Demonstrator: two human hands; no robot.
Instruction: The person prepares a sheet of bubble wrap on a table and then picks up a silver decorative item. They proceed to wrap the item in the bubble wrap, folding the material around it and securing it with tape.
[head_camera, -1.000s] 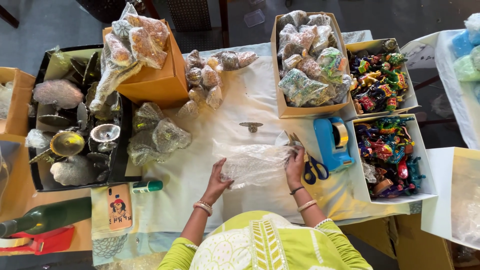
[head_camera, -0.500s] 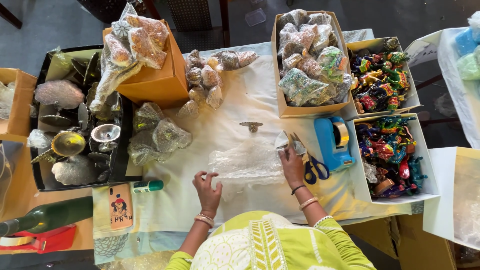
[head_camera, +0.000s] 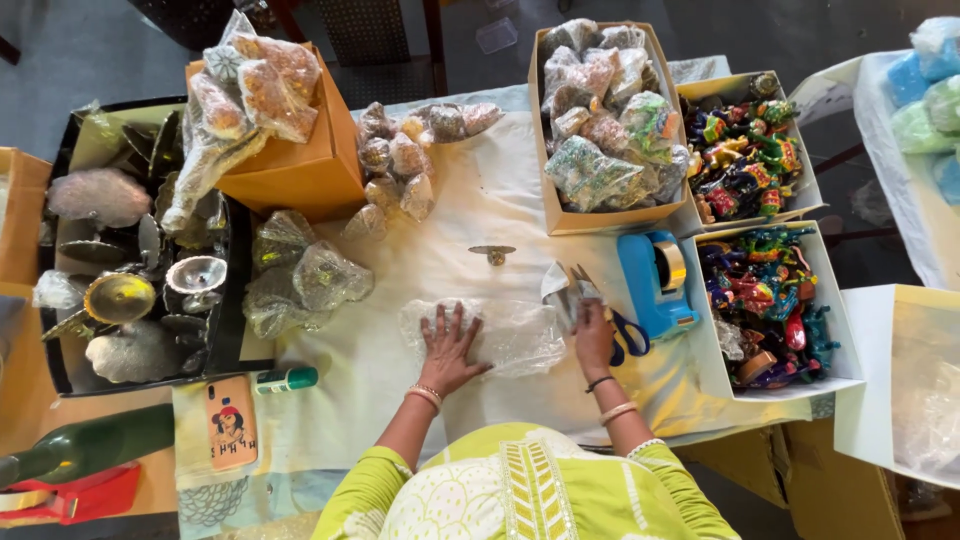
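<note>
1. Left hand (head_camera: 449, 345) is spread flat, fingers wide, pressing down on a sheet of bubble wrap (head_camera: 500, 335).
2. Right hand (head_camera: 592, 335) is curled around the scissors (head_camera: 590, 300), just right of the wrap.
3. Blue tape dispenser (head_camera: 655, 280) sits just beyond the right hand.

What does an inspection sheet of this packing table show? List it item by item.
Surface: table under a pale cloth.
Job's things: clear plastic bag lying flat; scissors beside it.
Clutter: blue tape dispenser, cardboard box of wrapped packets, two trays of painted figurines, orange box, black tray of metal pieces, phone, green bottle.
Hands: left hand flat on the bag; right hand at the scissors.
Cables: nothing seen.
Surroundings: dark floor, side tables.
</note>
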